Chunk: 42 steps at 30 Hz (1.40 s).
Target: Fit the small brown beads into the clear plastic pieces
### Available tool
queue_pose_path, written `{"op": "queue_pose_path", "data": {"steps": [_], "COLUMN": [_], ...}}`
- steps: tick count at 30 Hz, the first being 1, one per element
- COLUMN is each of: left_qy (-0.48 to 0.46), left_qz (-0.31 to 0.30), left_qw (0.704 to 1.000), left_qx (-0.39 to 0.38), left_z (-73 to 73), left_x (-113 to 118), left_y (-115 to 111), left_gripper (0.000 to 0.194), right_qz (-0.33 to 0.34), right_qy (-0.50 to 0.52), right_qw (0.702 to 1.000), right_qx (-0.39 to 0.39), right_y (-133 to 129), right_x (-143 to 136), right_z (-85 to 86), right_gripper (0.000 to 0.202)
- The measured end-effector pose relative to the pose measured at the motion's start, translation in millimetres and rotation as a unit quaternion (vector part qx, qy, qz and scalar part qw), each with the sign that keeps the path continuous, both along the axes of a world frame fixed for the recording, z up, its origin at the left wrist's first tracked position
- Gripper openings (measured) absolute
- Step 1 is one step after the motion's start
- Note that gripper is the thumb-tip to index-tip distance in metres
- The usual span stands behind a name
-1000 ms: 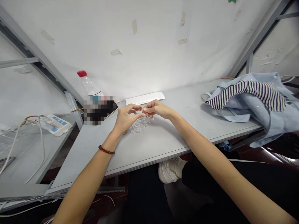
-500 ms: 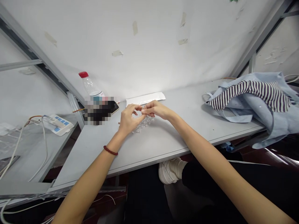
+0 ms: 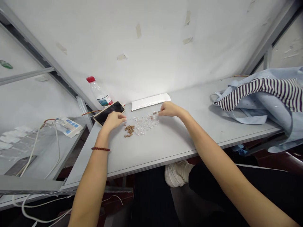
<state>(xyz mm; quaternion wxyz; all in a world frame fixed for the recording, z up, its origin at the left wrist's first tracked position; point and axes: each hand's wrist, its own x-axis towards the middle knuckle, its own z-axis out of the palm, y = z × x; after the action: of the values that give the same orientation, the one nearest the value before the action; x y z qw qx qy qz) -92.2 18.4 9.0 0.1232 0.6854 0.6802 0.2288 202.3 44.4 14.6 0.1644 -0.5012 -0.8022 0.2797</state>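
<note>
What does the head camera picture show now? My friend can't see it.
A person's left hand is near small brown pieces on a gray table, the right hand is at a smaller brown cluster, and clear pieces lie scattered between them. Around them are a phone, a red-capped bottle and a white strip; blue cloth lies to the right.

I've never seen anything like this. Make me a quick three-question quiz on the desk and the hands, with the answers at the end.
1. Multiple choice: what colour is the cap on the bottle?
a) blue
b) red
c) green
2. True or false: in the picture, the larger group of brown pieces lies to the left of the clear pieces.
3. Which hand is nearer the smaller group of brown pieces?

Key: 1. b; 2. true; 3. the right hand.
</note>
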Motion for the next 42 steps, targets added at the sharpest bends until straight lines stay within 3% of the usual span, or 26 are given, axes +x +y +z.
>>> {"op": "queue_pose_path", "data": {"steps": [3, 10, 18, 22, 28, 34, 37, 42], "left_qy": [0.008, 0.005, -0.006, -0.011, 0.005, 0.035, 0.047, 0.036], "left_qz": [0.002, -0.04, 0.013, 0.036, 0.034, 0.032, 0.03, -0.012], "left_qw": [0.998, 0.991, 0.991, 0.993, 0.997, 0.998, 0.998, 0.999], "left_qx": [-0.058, -0.126, -0.129, -0.114, -0.069, -0.033, -0.012, 0.01], "left_z": [-0.5, 0.7, -4.5, -6.5, -4.7, -13.5, -13.9, -7.2], "left_x": [-14, -8, -3, 0, 7, 6, 7, 15], "left_y": [-1, -4, -4, -5, -7, -7, -8, -9], "left_gripper": [0.011, 0.011, 0.009, 0.01, 0.013, 0.016, 0.017, 0.013], "right_qz": [0.001, 0.001, -0.009, -0.024, -0.062, 0.046, 0.065, 0.039], "right_qy": [-0.06, -0.065, -0.066, -0.081, -0.064, -0.061, -0.098, -0.124], "right_qw": [0.998, 0.995, 0.994, 0.996, 0.991, 0.974, 0.965, 0.967], "right_qx": [-0.019, -0.076, -0.088, -0.041, 0.099, 0.212, 0.233, 0.22], "right_y": [1, 2, 6, 7, 1, -9, -10, -9], "right_x": [5, 10, 15, 13, -9, -42, -53, -57], "right_z": [-0.2, -2.0, -6.5, -5.4, -0.5, -15.0, -25.0, -30.3], "right_gripper": [0.029, 0.025, 0.032, 0.036, 0.02, 0.027, 0.029, 0.032]}}
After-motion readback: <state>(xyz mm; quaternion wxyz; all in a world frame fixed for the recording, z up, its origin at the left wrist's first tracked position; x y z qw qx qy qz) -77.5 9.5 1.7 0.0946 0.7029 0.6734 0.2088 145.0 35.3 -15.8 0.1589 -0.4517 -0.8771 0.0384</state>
